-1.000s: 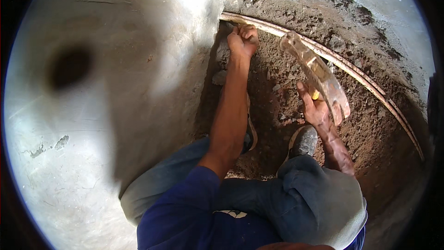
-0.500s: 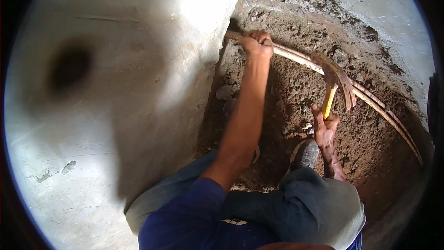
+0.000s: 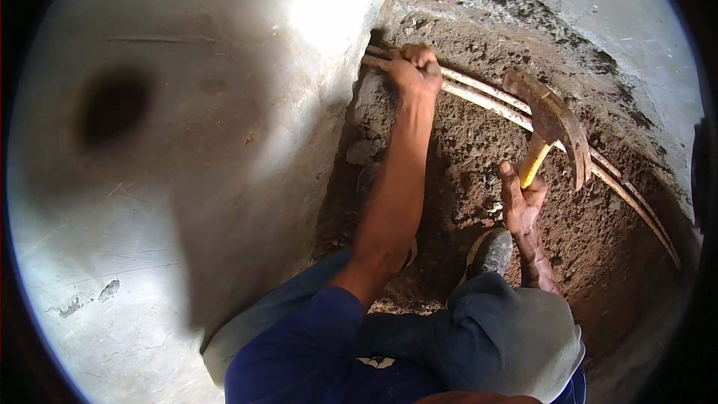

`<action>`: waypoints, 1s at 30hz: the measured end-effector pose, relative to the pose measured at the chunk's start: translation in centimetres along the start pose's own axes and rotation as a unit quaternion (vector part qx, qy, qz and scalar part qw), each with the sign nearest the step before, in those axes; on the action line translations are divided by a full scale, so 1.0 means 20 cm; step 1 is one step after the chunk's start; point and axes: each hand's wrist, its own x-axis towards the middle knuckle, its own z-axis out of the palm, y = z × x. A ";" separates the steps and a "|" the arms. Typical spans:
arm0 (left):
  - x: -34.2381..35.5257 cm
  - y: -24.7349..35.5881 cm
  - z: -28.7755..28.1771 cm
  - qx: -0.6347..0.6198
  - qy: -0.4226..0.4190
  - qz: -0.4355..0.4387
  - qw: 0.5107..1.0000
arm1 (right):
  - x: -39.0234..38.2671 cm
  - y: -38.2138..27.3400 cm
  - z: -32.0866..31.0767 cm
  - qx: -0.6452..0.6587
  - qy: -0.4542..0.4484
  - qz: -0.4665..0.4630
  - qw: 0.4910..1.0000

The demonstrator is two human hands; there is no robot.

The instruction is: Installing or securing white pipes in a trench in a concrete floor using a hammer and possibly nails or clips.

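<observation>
The claw hammer (image 3: 552,114) overlaps two pale rods (image 3: 479,99) in view, its yellow handle (image 3: 535,162) clasped by the right hand (image 3: 523,203). The left hand (image 3: 416,69) is a fist at the rods, near the concrete (image 3: 333,108) edge; its contents are unclear. Soil (image 3: 467,146) opens between the forearms (image 3: 395,194). The hammer's head slants, claw lower right.

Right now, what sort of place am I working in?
Probably a building or repair site: what looks like gray concrete, rough soil, and a hammer in your right hand.
</observation>
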 end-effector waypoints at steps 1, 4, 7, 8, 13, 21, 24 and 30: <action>0.01 -0.02 0.04 0.003 0.026 0.001 1.000 | 0.01 -0.01 0.00 -0.008 -0.006 0.002 1.000; 0.04 0.02 0.06 0.000 0.015 -0.002 1.000 | 0.03 0.00 0.03 -0.008 -0.026 0.008 1.000; 0.03 0.01 0.08 -0.021 0.050 0.025 0.998 | 0.05 0.01 0.04 -0.055 -0.032 -0.030 0.998; 0.04 0.01 0.10 -0.053 0.052 0.019 0.997 | 0.08 0.03 0.04 -0.011 -0.031 -0.062 0.998; 0.14 0.03 0.12 -0.179 0.039 0.042 0.982 | 0.21 0.05 0.23 0.176 0.003 -0.161 0.971; 0.12 0.06 0.09 -0.059 0.044 0.056 0.996 | 0.22 0.12 0.25 0.135 -0.019 0.017 0.991; 0.11 -0.02 0.12 -0.129 0.026 0.037 0.991 | 0.23 0.03 0.17 0.270 0.025 -0.197 0.942; 0.13 0.10 0.02 0.067 0.006 0.032 0.997 | 0.28 0.27 0.32 -0.099 -0.102 0.019 0.990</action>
